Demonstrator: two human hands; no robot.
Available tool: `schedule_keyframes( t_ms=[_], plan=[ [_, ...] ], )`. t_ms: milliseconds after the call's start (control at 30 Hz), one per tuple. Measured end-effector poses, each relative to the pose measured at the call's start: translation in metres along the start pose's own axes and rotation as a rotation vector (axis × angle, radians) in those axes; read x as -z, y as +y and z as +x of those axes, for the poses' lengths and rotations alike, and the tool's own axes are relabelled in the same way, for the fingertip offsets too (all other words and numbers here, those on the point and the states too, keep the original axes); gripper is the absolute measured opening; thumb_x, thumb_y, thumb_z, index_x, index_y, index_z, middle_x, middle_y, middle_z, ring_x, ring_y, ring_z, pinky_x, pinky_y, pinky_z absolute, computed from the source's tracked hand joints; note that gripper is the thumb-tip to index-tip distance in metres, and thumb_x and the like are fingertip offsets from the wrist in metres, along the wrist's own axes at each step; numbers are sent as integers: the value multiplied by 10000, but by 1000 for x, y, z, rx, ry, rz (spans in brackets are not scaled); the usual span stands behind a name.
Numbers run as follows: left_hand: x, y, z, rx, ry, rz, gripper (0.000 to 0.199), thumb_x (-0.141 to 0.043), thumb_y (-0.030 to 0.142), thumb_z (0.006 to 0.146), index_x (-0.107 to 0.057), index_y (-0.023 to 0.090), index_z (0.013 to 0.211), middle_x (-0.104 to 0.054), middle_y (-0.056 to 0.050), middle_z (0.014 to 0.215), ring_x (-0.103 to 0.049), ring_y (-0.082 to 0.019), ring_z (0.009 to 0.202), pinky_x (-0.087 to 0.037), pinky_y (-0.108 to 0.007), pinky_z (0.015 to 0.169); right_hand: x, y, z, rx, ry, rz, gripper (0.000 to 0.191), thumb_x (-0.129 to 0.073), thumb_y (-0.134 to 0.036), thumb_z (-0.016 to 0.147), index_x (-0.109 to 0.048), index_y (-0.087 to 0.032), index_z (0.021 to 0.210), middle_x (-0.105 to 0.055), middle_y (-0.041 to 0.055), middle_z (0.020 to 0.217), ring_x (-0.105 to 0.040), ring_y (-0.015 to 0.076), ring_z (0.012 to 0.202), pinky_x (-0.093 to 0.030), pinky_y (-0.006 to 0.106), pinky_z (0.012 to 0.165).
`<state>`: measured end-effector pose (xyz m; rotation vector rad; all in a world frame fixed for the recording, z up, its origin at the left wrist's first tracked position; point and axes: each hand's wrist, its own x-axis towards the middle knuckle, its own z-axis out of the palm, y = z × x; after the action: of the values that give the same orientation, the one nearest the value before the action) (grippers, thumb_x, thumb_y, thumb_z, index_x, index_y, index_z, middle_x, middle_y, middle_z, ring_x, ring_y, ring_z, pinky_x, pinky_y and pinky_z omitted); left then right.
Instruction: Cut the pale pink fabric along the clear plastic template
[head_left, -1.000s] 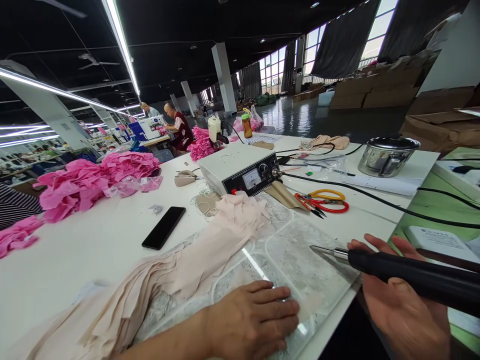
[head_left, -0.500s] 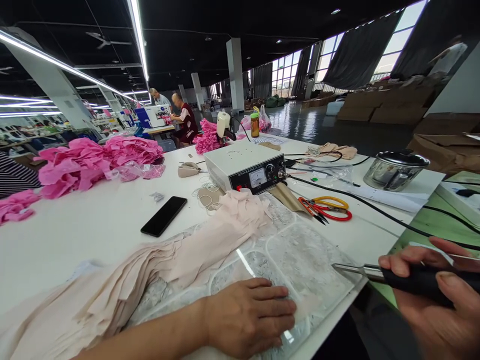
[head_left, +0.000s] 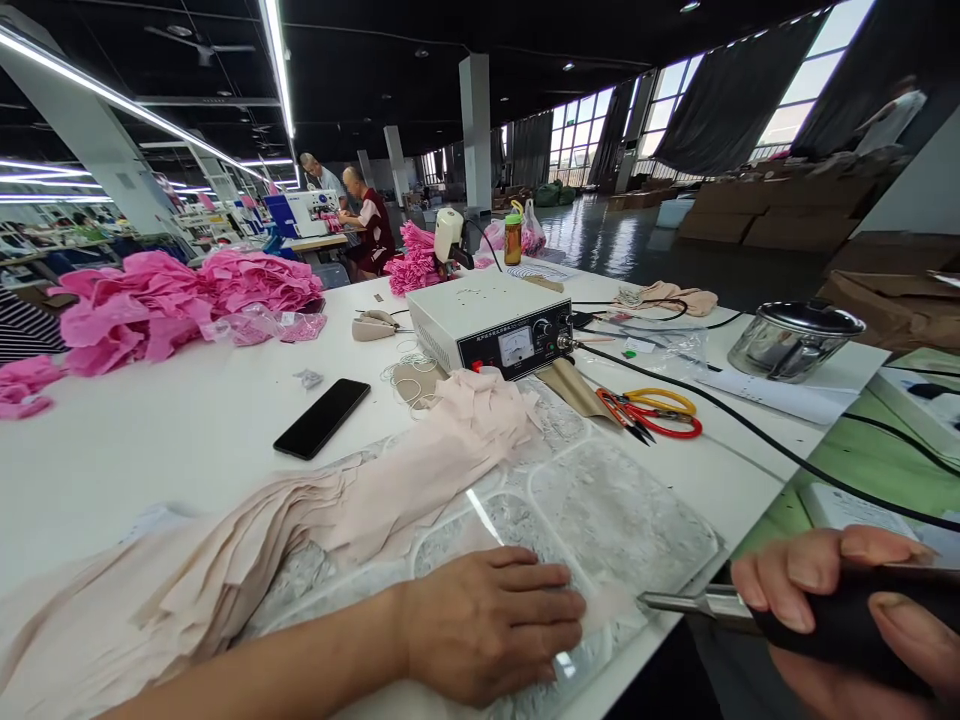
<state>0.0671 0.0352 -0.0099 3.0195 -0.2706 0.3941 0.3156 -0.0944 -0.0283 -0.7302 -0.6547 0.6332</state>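
My left hand (head_left: 491, 625) lies flat, palm down, on a clear patterned sheet (head_left: 622, 500) at the table's front edge, with a bit of thin pale fabric (head_left: 611, 603) showing beyond its fingertips. At the lower right, my right hand (head_left: 840, 620) is wrapped round the black handle of a tool with a metal tip (head_left: 671, 601). That tip points left, over the sheet's front edge close to the fabric bit. A layered pile of pale pink fabric (head_left: 405, 500) stretches across the sheet, left of and behind my left hand.
A box with a dial (head_left: 487, 320) stands behind the fabric, its black cable running right. Around it are red and yellow scissors (head_left: 652, 412), a phone (head_left: 322, 418), a glass jar (head_left: 795, 342) and pink fabric heaps (head_left: 187, 300). Two people (head_left: 367, 220) sit or stand farther back.
My right hand has moved down and slightly left with the tool, bringing its tip nearer the front edge and the fabric bit. My left hand stays flat on the sheet.
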Motion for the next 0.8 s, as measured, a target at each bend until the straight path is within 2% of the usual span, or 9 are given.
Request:
schedule_keyframes(
  t_ms=[200, 533, 667, 800],
  plan=[
    [0, 0, 2, -6, 24, 0, 329, -360, 318, 1010, -545, 121, 1197, -574, -27, 1335, -479, -188, 1279, -347, -311, 1095, 15, 12, -6, -46, 6, 118, 280, -662, -383, 870, -519, -265, 1080, -370, -3, 801, -370, 151, 587, -497, 299, 572],
    [1, -1, 2, -4, 0, -6, 328, -362, 321, 1009, -544, 119, 1193, -570, -35, 1339, -472, -190, 1283, -340, -316, 1097, 19, 18, 0, -51, 1, 89, 256, -626, -317, 850, -523, -255, 1077, -354, 4, 792, -374, 153, 572, -506, 313, 538],
    [2, 0, 3, -16, 15, -7, 332, -360, 314, 1008, -543, 109, 1193, -584, -37, 1318, -484, -191, 1266, -341, -311, 1092, 18, 18, -1, -36, -7, 82, 227, -610, -318, 856, -509, -257, 1050, -341, 4, 806, -369, 153, 590, -520, 321, 560],
    [2, 0, 2, -12, 11, -3, 336, -353, 316, 1011, -544, 109, 1194, -574, -34, 1329, -479, -190, 1268, -328, -311, 1104, 10, 11, 3, -25, -70, 12, 194, -646, -281, 847, -482, -222, 931, -353, 6, 790, -373, 147, 580, -534, 328, 540]
  ],
)
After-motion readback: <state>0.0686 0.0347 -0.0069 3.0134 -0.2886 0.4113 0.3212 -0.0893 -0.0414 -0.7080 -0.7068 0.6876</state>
